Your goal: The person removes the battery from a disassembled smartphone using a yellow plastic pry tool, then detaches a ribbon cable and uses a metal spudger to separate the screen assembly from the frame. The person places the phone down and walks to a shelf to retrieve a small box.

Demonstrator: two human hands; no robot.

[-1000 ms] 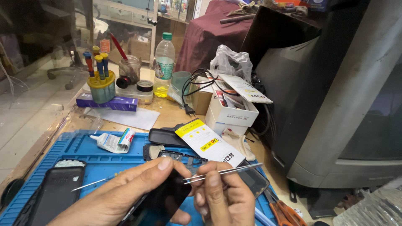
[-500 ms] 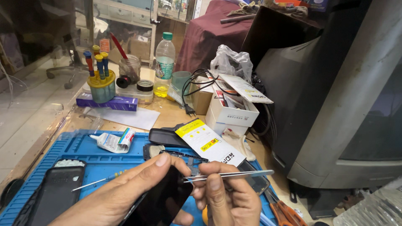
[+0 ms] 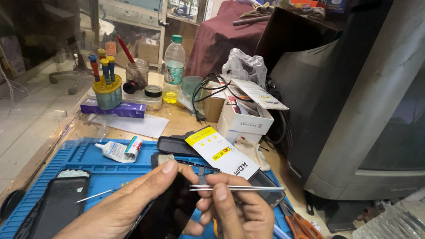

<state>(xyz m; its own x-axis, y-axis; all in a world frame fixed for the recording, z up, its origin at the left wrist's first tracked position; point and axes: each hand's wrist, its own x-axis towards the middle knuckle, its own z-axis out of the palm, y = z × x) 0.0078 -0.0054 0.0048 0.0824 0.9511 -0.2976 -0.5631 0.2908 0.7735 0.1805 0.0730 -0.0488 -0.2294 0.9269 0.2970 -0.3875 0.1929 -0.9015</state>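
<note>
My left hand (image 3: 128,203) grips a black phone (image 3: 170,212) by its top edge, thumb pressed on its upper corner, tilted over the blue work mat (image 3: 93,161). Just right of the phone, my right hand (image 3: 241,210) pinches metal tweezers (image 3: 239,188), which lie level with their tips pointing right. A thin screwdriver (image 3: 99,193) lies on the mat left of my left hand. Behind my hands, a phone frame (image 3: 166,158) lies partly under a white and yellow battery pack (image 3: 219,150).
A black phone case (image 3: 57,208) and a glue tube (image 3: 119,150) rest on the mat. Behind stand a screwdriver holder (image 3: 106,86), a glass jar (image 3: 137,73), a plastic bottle (image 3: 174,68) and white boxes (image 3: 243,117). An old grey television (image 3: 363,115) fills the right. Orange-handled cutters (image 3: 303,223) lie at bottom right.
The tweezers have shifted slightly and levelled out, tips pointing right. My left hand tilted the phone a little more upright. Nothing else moved.
</note>
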